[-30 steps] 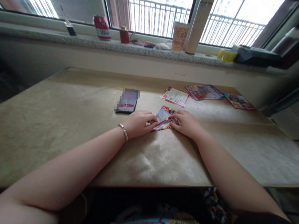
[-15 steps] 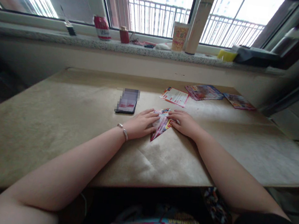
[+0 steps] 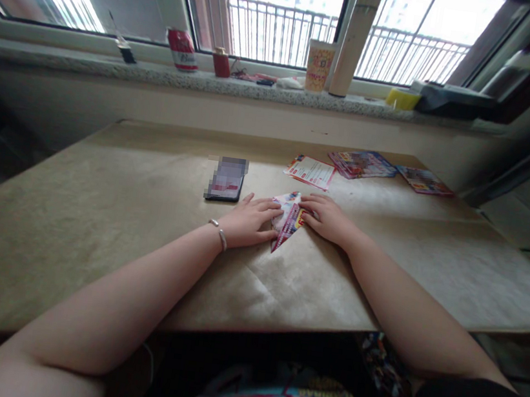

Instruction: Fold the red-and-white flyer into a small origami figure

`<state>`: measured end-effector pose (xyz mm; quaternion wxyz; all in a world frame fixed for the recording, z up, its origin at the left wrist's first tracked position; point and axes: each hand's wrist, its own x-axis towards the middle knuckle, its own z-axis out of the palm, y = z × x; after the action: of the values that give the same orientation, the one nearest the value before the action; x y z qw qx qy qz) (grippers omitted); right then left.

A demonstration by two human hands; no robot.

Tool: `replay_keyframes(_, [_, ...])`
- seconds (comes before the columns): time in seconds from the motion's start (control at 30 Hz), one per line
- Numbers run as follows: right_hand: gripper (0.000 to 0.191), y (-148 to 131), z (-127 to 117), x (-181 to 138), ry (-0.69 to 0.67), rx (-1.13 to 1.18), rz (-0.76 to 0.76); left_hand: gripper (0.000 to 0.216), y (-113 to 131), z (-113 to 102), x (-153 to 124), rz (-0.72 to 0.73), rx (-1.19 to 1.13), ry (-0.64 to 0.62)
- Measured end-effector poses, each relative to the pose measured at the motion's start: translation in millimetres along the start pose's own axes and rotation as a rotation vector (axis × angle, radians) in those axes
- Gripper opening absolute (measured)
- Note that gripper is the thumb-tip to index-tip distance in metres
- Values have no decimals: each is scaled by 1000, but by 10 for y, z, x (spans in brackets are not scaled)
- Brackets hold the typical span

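Observation:
A colourful printed sheet of paper [image 3: 287, 222], folded to a point at its near end, lies on the table between my hands. My left hand [image 3: 249, 220] rests flat with fingers stretched out, the tips touching the paper's left side. A silver bracelet [image 3: 219, 233] circles that wrist. At the paper's right edge, my right hand [image 3: 325, 218] has its fingers bent and closed on the edge, with the thumb on the near side. The fingers cover parts of the paper's upper right side.
A phone [image 3: 227, 180] lies beyond my left hand. Farther back are a white printed sheet [image 3: 311, 171], a pile of colourful flyers [image 3: 364, 164] and another flyer stack [image 3: 424, 180]. On the windowsill [image 3: 259, 92] stand a red can [image 3: 182, 49], a paper cup [image 3: 319, 65] and a tall cylinder [image 3: 355, 44].
The paper's near tip has shifted slightly right. My left hand's fingers have spread, with the index finger lifted away from the others. The right hand has hardly moved.

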<state>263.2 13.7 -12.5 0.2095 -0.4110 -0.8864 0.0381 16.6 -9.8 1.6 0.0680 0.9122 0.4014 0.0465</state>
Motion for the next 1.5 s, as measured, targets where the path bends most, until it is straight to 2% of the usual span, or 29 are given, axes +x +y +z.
replay_keyframes(0.17, [29, -4, -48, 1, 91, 140, 128, 56, 0, 10, -4, -2, 14, 18])
replay_keyframes(0.33, [38, 12, -94, 0, 136, 193, 189, 57, -3, 32, -10, -45, 78, 99])
replay_keyframes(0.43, [44, 10, -133, -17, 128, 146, 204, 59, 1, 39, -17, -67, 101, 121])
replay_keyframes(0.53, [37, -6, -170, -36, 106, -13, 219, 60, 3, 46, -19, -70, 107, 116])
replay_keyframes(0.67, [24, -47, -193, -41, 44, -149, 168, 63, -1, 59, -14, -74, 120, 120])
replay_keyframes(0.8, [28, -82, -186, -36, -6, -192, 115, 65, 14, 59, -10, -80, 121, 125])
replay_keyframes(0.9, [35, -87, -160, -42, -12, -146, 46, 61, 31, 55, -11, -82, 126, 134])
replay_keyframes(1.07, [29, -68, -96, -48, -32, -29, -40, 55, 30, 58, -7, -76, 104, 167])
replay_keyframes(1.33, [28, -24, -38, -45, -54, 60, -25, 67, 5, 44, 10, -108, -11, 147])
replay_keyframes(1.5, [27, -40, -57, -52, -78, 47, -19, 65, -4, 40, 23, -112, -45, 131])
